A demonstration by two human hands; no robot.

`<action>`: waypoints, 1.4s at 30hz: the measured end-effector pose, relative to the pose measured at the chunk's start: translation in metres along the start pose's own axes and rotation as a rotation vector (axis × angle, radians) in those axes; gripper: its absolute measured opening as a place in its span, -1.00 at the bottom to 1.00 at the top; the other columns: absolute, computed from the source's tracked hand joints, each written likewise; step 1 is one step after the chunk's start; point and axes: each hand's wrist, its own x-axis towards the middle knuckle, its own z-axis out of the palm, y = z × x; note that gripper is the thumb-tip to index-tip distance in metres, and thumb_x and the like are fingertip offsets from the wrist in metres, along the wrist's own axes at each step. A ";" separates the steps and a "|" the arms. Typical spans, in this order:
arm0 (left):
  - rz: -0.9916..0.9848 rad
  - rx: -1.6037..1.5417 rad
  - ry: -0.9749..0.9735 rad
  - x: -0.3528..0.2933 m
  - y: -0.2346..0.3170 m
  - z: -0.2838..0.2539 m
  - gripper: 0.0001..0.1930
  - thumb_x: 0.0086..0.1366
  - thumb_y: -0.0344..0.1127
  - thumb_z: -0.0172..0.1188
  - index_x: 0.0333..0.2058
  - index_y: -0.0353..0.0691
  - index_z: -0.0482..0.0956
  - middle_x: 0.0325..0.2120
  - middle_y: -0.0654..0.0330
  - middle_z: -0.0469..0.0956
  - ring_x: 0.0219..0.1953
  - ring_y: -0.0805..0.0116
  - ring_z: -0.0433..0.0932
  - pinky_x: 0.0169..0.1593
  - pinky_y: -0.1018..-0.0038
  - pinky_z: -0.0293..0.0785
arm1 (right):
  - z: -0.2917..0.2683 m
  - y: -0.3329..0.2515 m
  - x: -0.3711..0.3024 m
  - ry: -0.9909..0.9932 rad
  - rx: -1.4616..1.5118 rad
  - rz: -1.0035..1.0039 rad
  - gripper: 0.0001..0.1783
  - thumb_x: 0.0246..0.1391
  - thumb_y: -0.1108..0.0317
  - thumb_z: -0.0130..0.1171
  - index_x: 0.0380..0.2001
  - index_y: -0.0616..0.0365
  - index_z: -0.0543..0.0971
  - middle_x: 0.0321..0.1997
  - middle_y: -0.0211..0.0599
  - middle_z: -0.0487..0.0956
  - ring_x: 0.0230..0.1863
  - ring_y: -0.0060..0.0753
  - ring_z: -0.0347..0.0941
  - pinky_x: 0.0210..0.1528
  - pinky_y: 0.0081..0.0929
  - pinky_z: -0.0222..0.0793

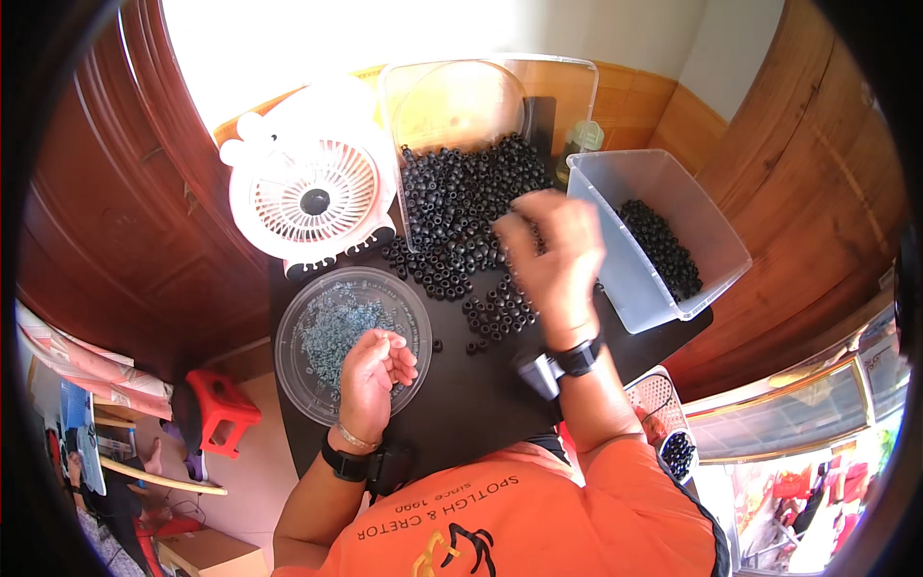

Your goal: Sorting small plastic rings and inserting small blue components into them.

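Observation:
A large heap of black beads [476, 188] spills from a clear bin [588, 96] lying open toward me onto the dark table. My right hand [558, 252], blurred by motion, is over the right edge of the heap; what its fingers hold, if anything, is smeared. My left hand [375, 380] is over the right part of a round clear tub [288, 370], fingers curled in toward the thumb. Whatever lies inside those fingers is too small or hidden. Tiny pale blue pieces [336, 332] cover much of the tub's bottom.
A translucent box [601, 255] with more black beads stands at the right. At the back left is a white and pink fan [315, 199]. A small green-lidded jar [582, 144] stands behind the box. To the left, on the floor, sits a red stool [223, 412], with a person's legs beyond.

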 end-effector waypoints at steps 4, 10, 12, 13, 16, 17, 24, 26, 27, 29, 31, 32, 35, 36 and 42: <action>-0.035 -0.026 -0.001 0.000 0.000 0.000 -0.78 0.40 -0.21 -0.08 -0.30 -0.22 0.45 -0.47 0.18 0.54 -0.48 0.43 0.50 -0.33 0.56 0.40 | -0.031 0.046 0.015 0.270 -0.357 0.193 -0.57 -0.08 0.48 0.31 -0.06 0.14 0.54 0.09 -0.12 0.47 0.11 -0.02 0.33 0.16 -0.13 0.27; -0.032 -0.033 -0.020 0.000 0.002 0.001 -0.77 0.38 -0.19 -0.05 -0.31 -0.22 0.45 -0.48 0.18 0.54 -0.48 0.43 0.50 -0.33 0.56 0.39 | 0.004 0.045 -0.010 -0.068 -0.144 0.140 -0.76 -0.09 0.45 0.30 -0.26 0.12 0.61 -0.13 -0.21 0.57 -0.04 -0.06 0.41 0.09 -0.18 0.31; -0.028 -0.040 -0.023 0.000 0.002 -0.001 -0.77 0.38 -0.19 -0.05 -0.31 -0.22 0.45 -0.48 0.18 0.54 -0.48 0.43 0.50 -0.33 0.57 0.39 | 0.026 0.047 -0.029 -0.280 -0.025 0.150 -0.82 -0.12 0.43 0.31 -0.35 0.11 0.62 -0.22 -0.24 0.58 -0.10 -0.06 0.43 0.03 -0.21 0.34; -0.022 -0.036 -0.013 0.000 0.002 -0.003 -0.77 0.38 -0.19 -0.05 -0.31 -0.22 0.45 -0.48 0.18 0.54 -0.48 0.43 0.50 -0.33 0.57 0.39 | 0.036 0.050 -0.039 -0.393 0.022 0.144 -0.83 -0.12 0.42 0.31 -0.37 0.10 0.62 -0.25 -0.24 0.58 -0.11 -0.06 0.43 0.01 -0.21 0.35; -0.015 -0.035 -0.003 0.000 0.002 -0.005 -0.77 0.38 -0.19 -0.04 -0.31 -0.22 0.46 -0.48 0.18 0.54 -0.48 0.43 0.51 -0.33 0.57 0.39 | 0.049 0.056 -0.062 -0.680 -0.076 0.198 -0.84 -0.10 0.35 0.28 -0.37 0.11 0.63 -0.32 -0.22 0.56 -0.12 -0.06 0.46 -0.03 -0.20 0.42; -0.014 -0.036 -0.007 0.000 0.002 -0.004 -0.78 0.37 -0.19 -0.04 -0.31 -0.22 0.46 -0.48 0.18 0.54 -0.48 0.43 0.51 -0.34 0.57 0.39 | 0.050 0.058 -0.066 -0.744 -0.098 0.223 -0.82 -0.07 0.32 0.26 -0.36 0.12 0.64 -0.33 -0.21 0.57 -0.11 -0.07 0.47 -0.03 -0.20 0.42; -0.035 -0.011 -0.016 -0.001 0.005 -0.002 -0.78 0.39 -0.17 -0.07 -0.31 -0.19 0.43 -0.48 0.18 0.52 -0.46 0.40 0.50 -0.33 0.54 0.38 | 0.059 0.062 -0.078 -0.825 -0.172 0.199 -0.80 -0.15 0.35 0.32 -0.37 0.11 0.60 -0.33 -0.22 0.57 -0.13 -0.09 0.50 -0.06 -0.24 0.47; -0.040 -0.020 -0.018 -0.001 0.005 -0.002 -0.78 0.39 -0.18 -0.07 -0.31 -0.19 0.43 -0.47 0.18 0.52 -0.46 0.40 0.50 -0.33 0.54 0.38 | 0.056 0.058 -0.074 -0.835 -0.101 0.186 -0.81 -0.14 0.38 0.29 -0.38 0.13 0.59 -0.34 -0.21 0.58 -0.17 -0.11 0.51 -0.10 -0.23 0.48; -0.039 -0.020 -0.013 -0.001 0.005 -0.003 -0.78 0.39 -0.18 -0.07 -0.31 -0.19 0.43 -0.47 0.18 0.52 -0.46 0.40 0.50 -0.33 0.54 0.38 | 0.055 0.054 -0.072 -0.838 -0.097 0.183 -0.81 -0.14 0.38 0.29 -0.38 0.13 0.59 -0.34 -0.21 0.58 -0.17 -0.11 0.51 -0.10 -0.23 0.48; -0.039 -0.032 -0.014 -0.001 0.004 -0.004 -0.79 0.39 -0.19 -0.06 -0.30 -0.18 0.43 -0.46 0.18 0.53 -0.46 0.40 0.50 -0.33 0.54 0.38 | 0.052 0.039 -0.063 -0.694 0.139 0.200 -0.81 -0.16 0.44 0.28 -0.38 0.15 0.59 -0.35 -0.19 0.58 -0.21 -0.12 0.52 -0.14 -0.24 0.47; -0.045 -0.021 0.002 -0.001 0.004 -0.005 -0.79 0.38 -0.19 -0.05 -0.29 -0.18 0.43 -0.45 0.18 0.53 -0.45 0.40 0.51 -0.33 0.54 0.38 | 0.044 0.015 -0.050 -0.682 0.373 0.214 -0.79 -0.19 0.49 0.29 -0.37 0.18 0.58 -0.37 -0.19 0.57 -0.24 -0.12 0.51 -0.17 -0.26 0.46; -0.056 -0.009 0.005 -0.001 0.005 -0.005 -0.80 0.38 -0.19 -0.04 -0.28 -0.19 0.44 -0.44 0.18 0.54 -0.45 0.41 0.51 -0.33 0.54 0.38 | 0.042 0.004 -0.047 -0.677 0.447 0.180 -0.76 -0.22 0.52 0.31 -0.36 0.19 0.58 -0.38 -0.19 0.56 -0.25 -0.09 0.51 -0.16 -0.28 0.46; -0.028 0.018 0.042 -0.001 0.006 0.001 -0.79 0.34 -0.21 0.00 -0.23 -0.23 0.48 -0.40 0.20 0.56 -0.45 0.45 0.52 -0.34 0.57 0.40 | 0.036 -0.030 -0.044 -0.717 0.623 0.068 -0.75 -0.23 0.55 0.31 -0.37 0.18 0.56 -0.34 -0.21 0.57 -0.21 -0.07 0.51 -0.14 -0.27 0.46; -0.024 0.048 0.032 0.000 0.004 0.000 -0.79 0.35 -0.20 -0.01 -0.20 -0.21 0.42 -0.37 0.19 0.54 -0.43 0.43 0.52 -0.32 0.57 0.37 | 0.037 -0.037 -0.045 -0.737 0.666 0.030 -0.74 -0.24 0.56 0.31 -0.37 0.17 0.55 -0.32 -0.24 0.57 -0.19 -0.08 0.50 -0.14 -0.27 0.45; -0.029 0.084 0.013 0.003 -0.001 -0.001 -0.77 0.34 -0.21 -0.02 -0.15 -0.23 0.38 -0.40 0.22 0.51 -0.38 0.44 0.51 -0.31 0.57 0.37 | 0.038 -0.058 -0.055 -0.855 0.741 -0.004 -0.74 -0.25 0.53 0.33 -0.38 0.15 0.56 -0.36 -0.30 0.55 -0.26 -0.15 0.47 -0.20 -0.31 0.45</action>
